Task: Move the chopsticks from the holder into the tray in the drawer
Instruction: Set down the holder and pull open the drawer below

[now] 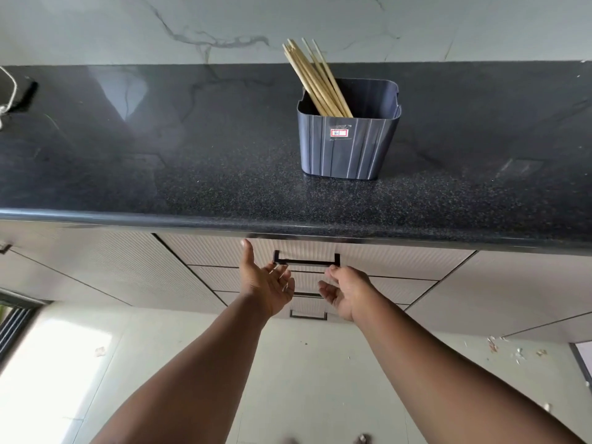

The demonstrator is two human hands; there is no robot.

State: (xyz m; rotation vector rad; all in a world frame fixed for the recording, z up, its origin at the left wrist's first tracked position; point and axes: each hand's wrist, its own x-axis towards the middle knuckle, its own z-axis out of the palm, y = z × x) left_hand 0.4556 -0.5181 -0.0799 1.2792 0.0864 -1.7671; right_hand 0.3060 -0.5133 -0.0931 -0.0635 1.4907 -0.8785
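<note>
Seen from above at a kitchen run: dark speckled countertop (pixel 160 149) across the upper half, pale ribbed cabinet fronts below, light floor tiles at the bottom. Nothing of the task done so far, judging by how things lie.

Directly under the counter edge, a stack of drawers, all shut; top drawer (pixel 304 248) closed flush, no tray visible anywhere. Presumably inside, but hidden for now.

On the counter, well back from the edge and above the drawer stack, a blue-grey ribbed holder (pixel 347 149) with a small red-bordered label on its front. Upright, untouched, well apart from both hands.

Inside the holder, the full bundle of pale wooden chopsticks (pixel 312 76), leaning toward the back left corner, tips fanned above the rim. None removed, none in hand.

Both bare arms stretched forward and down toward the top drawer's black bar handle (pixel 306 261). Left hand (pixel 267 282) palm-up, fingers spread and loose, fingertips at the handle's left end; whether touching or just short, hard to tell. Right hand (pixel 344 288) half-curled, fingers apart, fingertips at the handle's right end, clamped on nothing yet.

Read as the very first step: reaching to pull the drawer open. Still left: opening the drawer, gathering the chopsticks from the holder, laying them in the tray.
</note>
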